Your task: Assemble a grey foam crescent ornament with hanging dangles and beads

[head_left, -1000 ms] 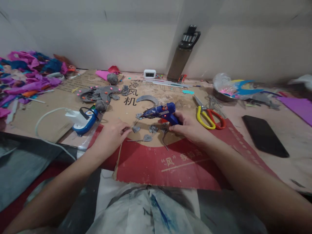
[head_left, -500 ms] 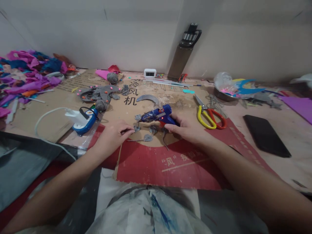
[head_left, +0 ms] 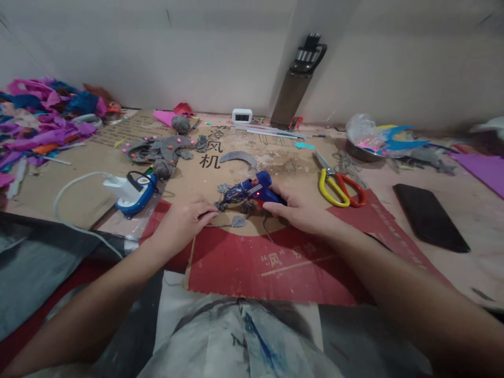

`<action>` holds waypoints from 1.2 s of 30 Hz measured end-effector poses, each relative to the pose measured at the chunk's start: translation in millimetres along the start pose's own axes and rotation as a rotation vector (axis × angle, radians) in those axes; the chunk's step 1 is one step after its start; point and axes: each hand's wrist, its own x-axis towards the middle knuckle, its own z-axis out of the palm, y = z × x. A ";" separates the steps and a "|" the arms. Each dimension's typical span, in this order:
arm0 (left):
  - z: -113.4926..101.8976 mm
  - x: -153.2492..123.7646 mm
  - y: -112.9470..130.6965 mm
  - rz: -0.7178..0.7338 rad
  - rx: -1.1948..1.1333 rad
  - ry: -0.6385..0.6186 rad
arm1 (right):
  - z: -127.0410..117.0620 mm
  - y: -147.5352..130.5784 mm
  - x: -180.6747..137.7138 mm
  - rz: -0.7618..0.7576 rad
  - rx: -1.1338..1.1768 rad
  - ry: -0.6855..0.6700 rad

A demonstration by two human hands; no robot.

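My right hand (head_left: 293, 207) is wrapped around the grip of a blue glue gun (head_left: 252, 188), its fingers closed on the handle and a small red light glowing on the gun's side. The gun leans down to the left, its dark nozzle right at a small grey piece (head_left: 220, 206) that lies just in front of my left hand (head_left: 189, 220); whether tip and piece actually touch I can't tell. My left fingers are pinched narrow at the near edge of that piece and appear to hold it. Just nearer to me lies a grey leaf shape (head_left: 238, 221) with a thin stem running left, and another bit of grey (head_left: 224, 187) sits beyond the nozzle. All of this is on a sheet of cardboard (head_left: 192, 186), brown with black characters at the back and red along the side nearest me, spread over the table (head_left: 397, 176). Beyond the gun is a grey crescent (head_left: 239, 156), and back to the left a grey piece dotted with pink and orange (head_left: 171, 152). Left of my left hand I have a blue power socket (head_left: 137, 202) with a white plug (head_left: 119, 187) in it. To my right are scissors (head_left: 329, 171) with one yellow and one red handle, then a black phone (head_left: 430, 217); at the back a dark bottle (head_left: 293, 94) stands by the wall, a small white clock (head_left: 242, 116) to its left
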 end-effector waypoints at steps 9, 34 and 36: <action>1.7 -1.5 -1.7 0.035 -0.008 0.018 | 1.2 0.4 0.4 -0.027 -0.029 -0.004; 2.0 -1.7 -2.5 0.026 -0.009 -0.015 | 4.5 -1.3 -0.1 -0.002 0.005 0.052; 2.1 -1.7 -2.4 0.026 -0.010 -0.009 | 4.4 -1.9 -0.8 -0.004 0.011 0.042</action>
